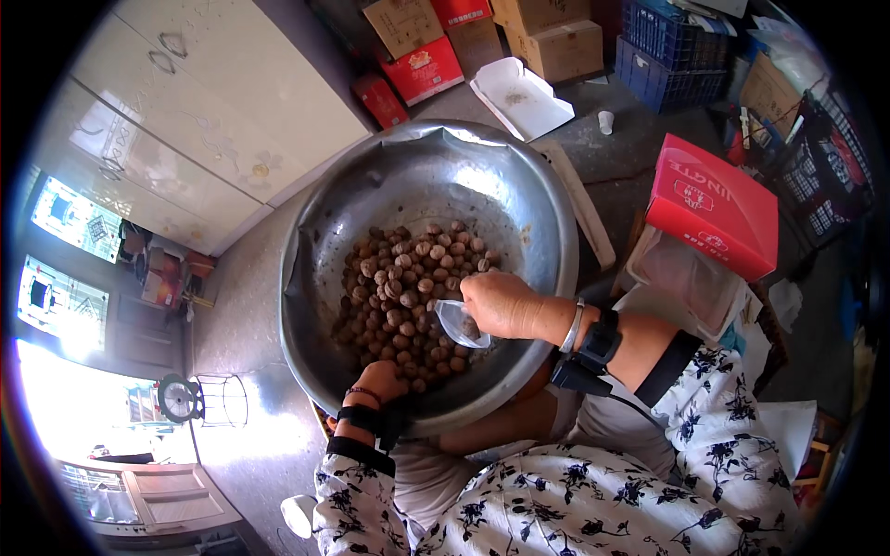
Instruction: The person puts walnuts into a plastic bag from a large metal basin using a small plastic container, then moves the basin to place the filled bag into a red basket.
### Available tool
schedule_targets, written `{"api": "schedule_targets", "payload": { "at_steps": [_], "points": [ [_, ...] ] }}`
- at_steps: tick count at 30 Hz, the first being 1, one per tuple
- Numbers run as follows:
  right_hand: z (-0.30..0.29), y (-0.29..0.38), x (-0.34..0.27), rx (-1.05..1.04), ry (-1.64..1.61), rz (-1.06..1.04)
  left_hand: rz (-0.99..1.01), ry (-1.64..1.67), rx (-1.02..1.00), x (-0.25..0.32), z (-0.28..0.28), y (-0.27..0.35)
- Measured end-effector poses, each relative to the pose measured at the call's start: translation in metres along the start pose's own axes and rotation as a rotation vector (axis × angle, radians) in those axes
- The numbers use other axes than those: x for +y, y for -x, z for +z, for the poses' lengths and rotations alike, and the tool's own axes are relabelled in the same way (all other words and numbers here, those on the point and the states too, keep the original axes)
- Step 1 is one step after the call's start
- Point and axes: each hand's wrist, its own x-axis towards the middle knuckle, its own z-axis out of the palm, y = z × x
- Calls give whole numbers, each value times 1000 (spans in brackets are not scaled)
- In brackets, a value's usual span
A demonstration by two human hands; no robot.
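Observation:
A large dented metal basin [549,229] stands before me with a heap of walnuts [407,278] in it. My right hand [502,304] is over the basin's right side, its fingers closed on a small clear plastic bag [455,321]; at least one walnut shows in the bag. My left hand [379,382] reaches over the near left rim to the lower edge of the heap. Its fingers are bent down among the walnuts, and whether they hold one is hidden.
A red box [716,201] sits on a plastic container [688,271] at the right. Past the basin are a white open tray [521,101], a paper cup [605,122], cardboard boxes [563,52] and blue crates [640,73]. Pale cabinets [208,132] stand at the left.

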Motion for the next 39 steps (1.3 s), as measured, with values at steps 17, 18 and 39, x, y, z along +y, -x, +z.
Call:
{"api": "schedule_targets", "payload": {
  "at_steps": [17,18,39],
  "points": [
    [0,1,3,15,-13,-3,46,1259,42,81,-76,45],
    [0,1,3,14,-13,1,65,1310,31,85,-75,44],
    [0,0,-3,1,-2,14,155,1199,185,122,-83,34]
  ]
}}
